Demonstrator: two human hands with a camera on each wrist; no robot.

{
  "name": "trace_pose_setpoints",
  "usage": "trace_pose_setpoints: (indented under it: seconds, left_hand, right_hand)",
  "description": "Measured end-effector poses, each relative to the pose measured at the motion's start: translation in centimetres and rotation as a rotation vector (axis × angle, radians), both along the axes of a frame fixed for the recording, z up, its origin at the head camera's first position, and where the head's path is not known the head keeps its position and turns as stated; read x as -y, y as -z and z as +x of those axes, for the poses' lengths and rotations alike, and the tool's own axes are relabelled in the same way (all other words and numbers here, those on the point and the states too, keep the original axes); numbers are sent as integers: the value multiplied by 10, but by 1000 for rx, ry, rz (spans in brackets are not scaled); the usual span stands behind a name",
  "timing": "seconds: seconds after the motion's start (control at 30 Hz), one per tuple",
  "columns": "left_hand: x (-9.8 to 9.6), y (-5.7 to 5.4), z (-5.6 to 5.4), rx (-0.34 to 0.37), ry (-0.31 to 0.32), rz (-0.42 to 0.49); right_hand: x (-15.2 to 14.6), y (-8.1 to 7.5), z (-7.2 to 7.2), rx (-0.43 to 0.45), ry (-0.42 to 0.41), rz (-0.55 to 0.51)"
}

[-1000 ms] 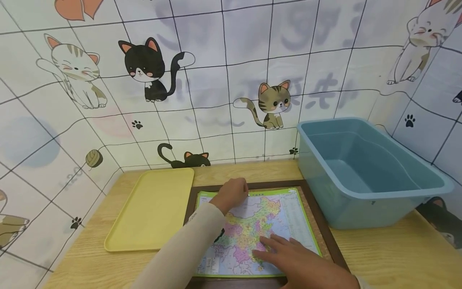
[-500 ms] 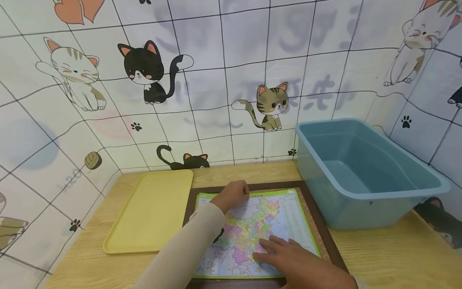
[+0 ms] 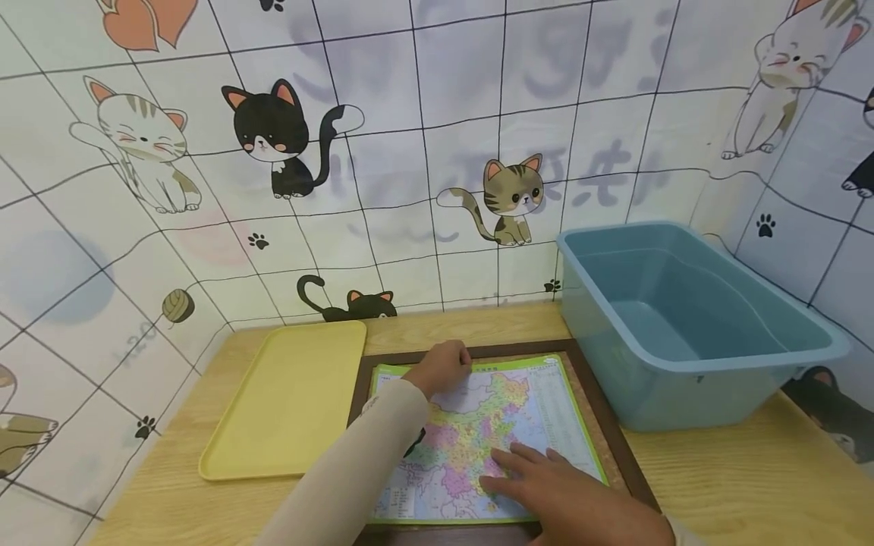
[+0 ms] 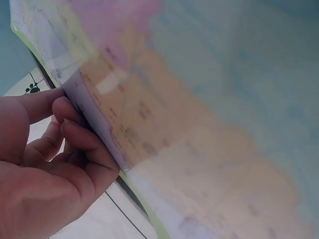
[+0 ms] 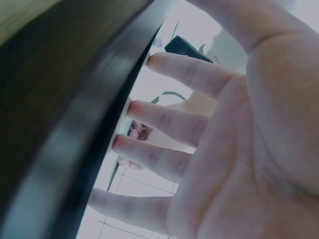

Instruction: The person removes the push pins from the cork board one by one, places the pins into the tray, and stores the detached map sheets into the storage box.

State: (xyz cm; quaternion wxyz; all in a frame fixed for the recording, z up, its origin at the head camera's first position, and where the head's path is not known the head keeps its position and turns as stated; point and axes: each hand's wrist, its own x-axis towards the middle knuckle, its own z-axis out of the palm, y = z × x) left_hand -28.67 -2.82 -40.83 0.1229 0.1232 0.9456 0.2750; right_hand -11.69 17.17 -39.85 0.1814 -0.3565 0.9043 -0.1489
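A map (image 3: 471,440) with a green border lies flat on a cork board in a dark brown frame (image 3: 611,425). My left hand (image 3: 442,368) is at the map's top edge, its fingers curled. In the left wrist view the thumb and finger of this hand (image 4: 60,149) come together against the map's surface (image 4: 164,114), near the green border. I cannot tell whether they pinch something small, as the tips hide the spot. My right hand (image 3: 546,485) rests on the map's lower right part with straight, spread fingers. Its fingertips (image 5: 124,142) touch the surface.
A yellow tray (image 3: 290,402) lies left of the board on the wooden table (image 3: 157,493). Close to the board's right side stands a deep blue plastic tub (image 3: 683,402). A wall covering (image 3: 410,174) with cat drawings rises behind the table.
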Motion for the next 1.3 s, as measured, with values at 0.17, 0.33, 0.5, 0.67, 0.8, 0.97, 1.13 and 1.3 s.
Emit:
trace_pose_setpoints:
  seconds: [0.17,0.33,0.5,0.67,0.8,0.97,1.13,1.3]
  left_hand:
    - [1,-2,-3,13,4,-20]
    - [-1,2,-4,44,7,-64]
    - [0,4,-3,48,21,-73]
    - [3,1,-3,58,42,-70]
    - [3,-2,-4,61,59,-66]
    - [4,-2,-4,77,78,-77]
    - [4,-3,-4,76,83,-89]
    - [5,-6,-4,80,85,-104]
  right_hand:
    - [2,-1,-2,-5,-10,22]
    - [1,8,-3,-8,-16,12]
    - [-3,24,-7,-55,-46,-16]
    - [-2,21,-6,-31,-39,-2]
    - [-1,19,-6,-24,-34,5]
    - [-6,39,-12,-36,-46,-28]
    - [-8,52,-15,-45,-35,-33]
    - [-2,32,-11,-30,-26,-15]
